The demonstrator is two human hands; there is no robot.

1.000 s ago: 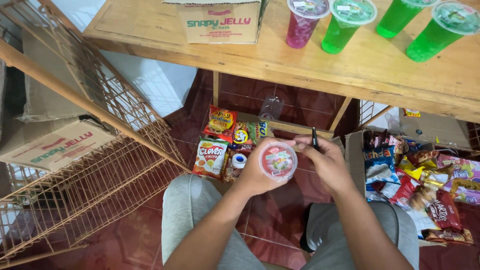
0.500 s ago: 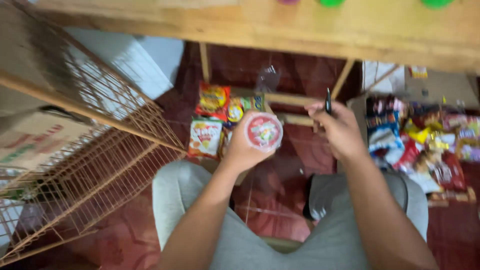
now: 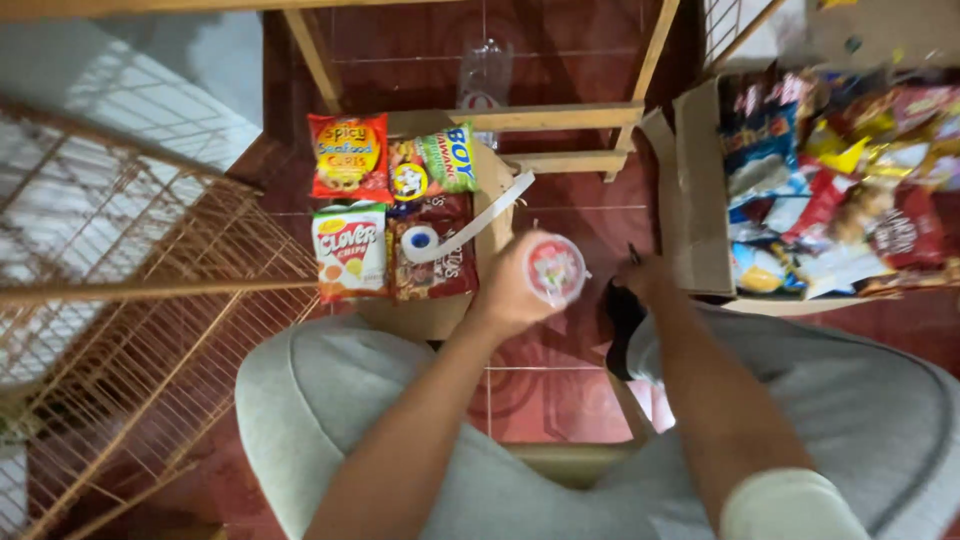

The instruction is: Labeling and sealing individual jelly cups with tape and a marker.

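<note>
Left hand (image 3: 510, 295) grips a small round cup (image 3: 555, 268) with a red-and-white lid, mid-frame, lower against the floor than a moment ago now that the view has dropped below the worktop. Right hand (image 3: 645, 278) pinches a thin dark pen (image 3: 633, 254) just right of the cup, beside a box of snack packets (image 3: 700, 190). Snack bags (image 3: 350, 250) lie on the red tile floor (image 3: 560, 390) left of centre

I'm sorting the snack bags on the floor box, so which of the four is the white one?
The white chips bag, front left of the four, beside the tape roll. The others are red, green and dark brown.
</note>
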